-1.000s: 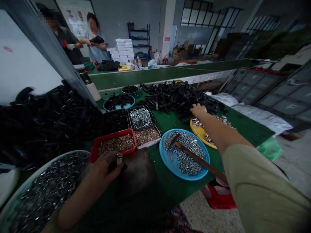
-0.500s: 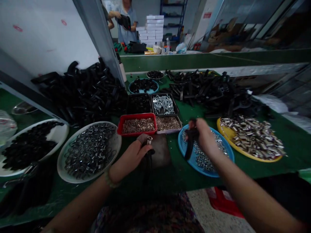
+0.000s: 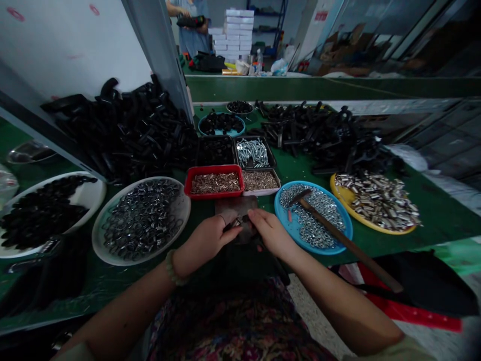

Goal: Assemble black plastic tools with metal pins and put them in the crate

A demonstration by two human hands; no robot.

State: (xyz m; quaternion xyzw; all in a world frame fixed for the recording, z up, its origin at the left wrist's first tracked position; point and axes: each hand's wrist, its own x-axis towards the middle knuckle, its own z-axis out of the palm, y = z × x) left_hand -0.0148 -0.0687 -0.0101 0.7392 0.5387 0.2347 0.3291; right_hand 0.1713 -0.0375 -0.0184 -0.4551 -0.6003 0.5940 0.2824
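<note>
My left hand (image 3: pixel 205 239) is closed on a dark part with a small metal spring (image 3: pixel 236 222) at its end. Close beside it, my right hand (image 3: pixel 273 234) grips a black curved handle (image 3: pixel 280 271) that reaches down toward my lap. Both hands meet over a flat metal plate (image 3: pixel 236 203), and the two pieces are touching or nearly so; fingers hide the exact contact. To the right, a hammer (image 3: pixel 338 233) with a wooden handle lies across a blue tray (image 3: pixel 277 213) of small nuts.
A white tray (image 3: pixel 95 235) of metal rings is at left. Ahead stand a red bin (image 3: pixel 186 188) of rivets and a black tray (image 3: pixel 272 159) of screws. A yellow tray (image 3: pixel 341 200) holds metal sleeves. Black handles (image 3: pixel 143 130) are heaped behind. A person (image 3: pixel 193 30) stands across the bench.
My right hand has come left from over the blue tray with the black handle, joining my left hand above the metal plate. The hammer now shows where my right arm was.
</note>
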